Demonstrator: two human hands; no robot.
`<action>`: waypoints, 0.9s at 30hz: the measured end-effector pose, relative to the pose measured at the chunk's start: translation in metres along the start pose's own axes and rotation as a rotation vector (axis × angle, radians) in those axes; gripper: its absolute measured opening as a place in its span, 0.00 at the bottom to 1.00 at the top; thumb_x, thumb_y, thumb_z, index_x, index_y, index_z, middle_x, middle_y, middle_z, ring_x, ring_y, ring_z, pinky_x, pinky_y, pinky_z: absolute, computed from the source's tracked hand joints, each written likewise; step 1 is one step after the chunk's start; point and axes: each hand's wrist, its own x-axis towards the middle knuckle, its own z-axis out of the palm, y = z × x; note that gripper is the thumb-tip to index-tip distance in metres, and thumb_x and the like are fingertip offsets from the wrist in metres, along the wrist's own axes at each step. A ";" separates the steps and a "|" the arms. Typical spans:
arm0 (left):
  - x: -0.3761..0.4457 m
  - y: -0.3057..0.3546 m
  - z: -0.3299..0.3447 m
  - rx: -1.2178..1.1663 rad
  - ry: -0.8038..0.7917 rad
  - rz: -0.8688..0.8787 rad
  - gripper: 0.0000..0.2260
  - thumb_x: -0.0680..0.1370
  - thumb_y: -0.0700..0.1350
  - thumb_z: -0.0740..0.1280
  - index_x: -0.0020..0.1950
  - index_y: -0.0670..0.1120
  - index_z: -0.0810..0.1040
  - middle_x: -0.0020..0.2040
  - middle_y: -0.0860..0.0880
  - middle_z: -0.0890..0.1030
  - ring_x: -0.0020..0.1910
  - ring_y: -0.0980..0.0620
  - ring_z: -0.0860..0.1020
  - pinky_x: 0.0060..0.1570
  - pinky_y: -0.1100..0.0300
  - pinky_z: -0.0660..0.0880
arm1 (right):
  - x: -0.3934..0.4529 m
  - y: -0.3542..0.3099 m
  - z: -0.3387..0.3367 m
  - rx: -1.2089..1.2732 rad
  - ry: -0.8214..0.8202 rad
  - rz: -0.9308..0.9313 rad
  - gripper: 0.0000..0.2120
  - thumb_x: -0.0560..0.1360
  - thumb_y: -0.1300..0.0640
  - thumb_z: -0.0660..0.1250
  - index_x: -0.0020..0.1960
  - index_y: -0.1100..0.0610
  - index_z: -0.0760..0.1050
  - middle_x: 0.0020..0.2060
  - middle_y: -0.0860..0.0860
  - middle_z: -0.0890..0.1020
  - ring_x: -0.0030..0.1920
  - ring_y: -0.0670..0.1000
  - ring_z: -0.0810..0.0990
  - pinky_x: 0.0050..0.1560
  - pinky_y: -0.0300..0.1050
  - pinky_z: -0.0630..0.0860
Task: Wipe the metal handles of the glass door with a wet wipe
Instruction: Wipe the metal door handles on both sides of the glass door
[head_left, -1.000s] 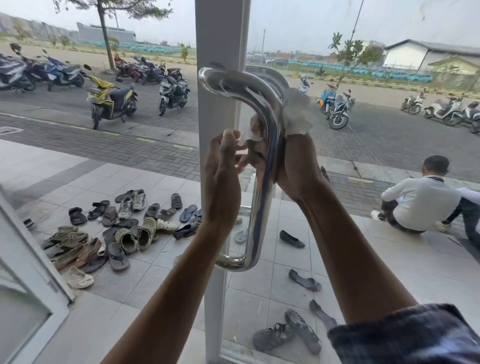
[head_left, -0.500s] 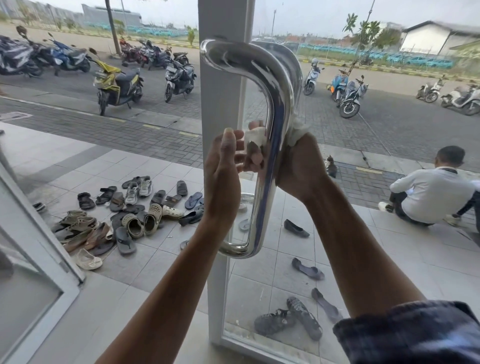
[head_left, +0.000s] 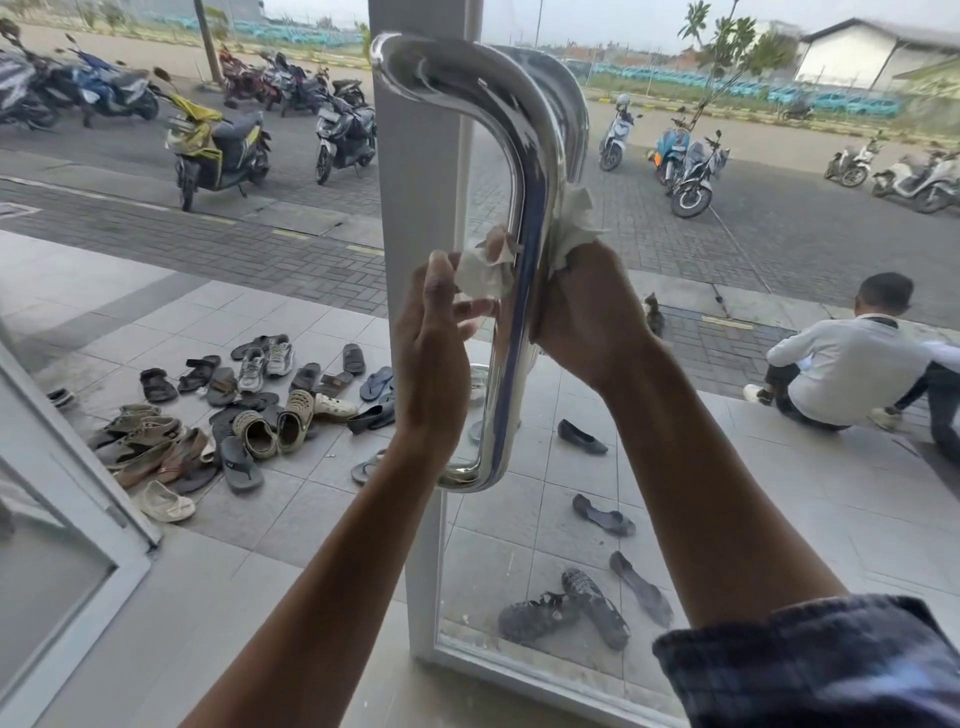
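The right hand (head_left: 589, 306) is clenched on a white wipe (head_left: 571, 228), pressing it against the far side of the handle (head_left: 530, 244); crumpled folds of the wipe stick up above the knuckles. The wipe passes behind the bar and comes out on its left, where the left hand (head_left: 434, 338) pinches the other end between thumb and fingers (head_left: 467, 312) (the fingertips look lightly curled, though the bar hides part of them). Both hands sit about halfway up the handle's upright run.

The handle is a polished metal tube, curved at top and bottom, fixed to the white frame (head_left: 415, 208) of the glass door (head_left: 519, 571). A second handle (head_left: 569, 119) shows just behind it, through the pane.

Beyond the glass, a heap of shoes (head_left: 244, 415) lies on the tiled porch at left, with a few more pairs below the handle. A person (head_left: 852, 364) in a white shirt sits on the step at right, and motorbikes (head_left: 218, 145) stand along the road.
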 end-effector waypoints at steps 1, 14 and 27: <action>-0.002 -0.002 0.000 0.006 -0.001 -0.005 0.14 0.86 0.49 0.51 0.53 0.53 0.77 0.46 0.54 0.82 0.43 0.59 0.81 0.49 0.57 0.76 | -0.005 0.007 0.000 0.002 0.026 -0.012 0.23 0.85 0.49 0.46 0.47 0.62 0.73 0.41 0.56 0.78 0.45 0.57 0.75 0.47 0.53 0.73; -0.017 -0.018 -0.008 0.018 0.001 -0.098 0.15 0.86 0.50 0.49 0.52 0.56 0.75 0.48 0.51 0.83 0.48 0.54 0.82 0.49 0.59 0.79 | -0.030 0.023 0.011 -0.360 0.158 -0.130 0.22 0.76 0.47 0.64 0.56 0.66 0.75 0.47 0.63 0.82 0.49 0.63 0.83 0.47 0.59 0.81; -0.022 -0.032 -0.013 0.011 0.058 -0.188 0.17 0.86 0.51 0.49 0.51 0.54 0.77 0.45 0.57 0.82 0.43 0.64 0.80 0.47 0.63 0.75 | -0.023 0.078 0.027 -0.728 0.707 -0.393 0.10 0.77 0.56 0.70 0.51 0.60 0.72 0.36 0.48 0.78 0.32 0.47 0.80 0.31 0.47 0.80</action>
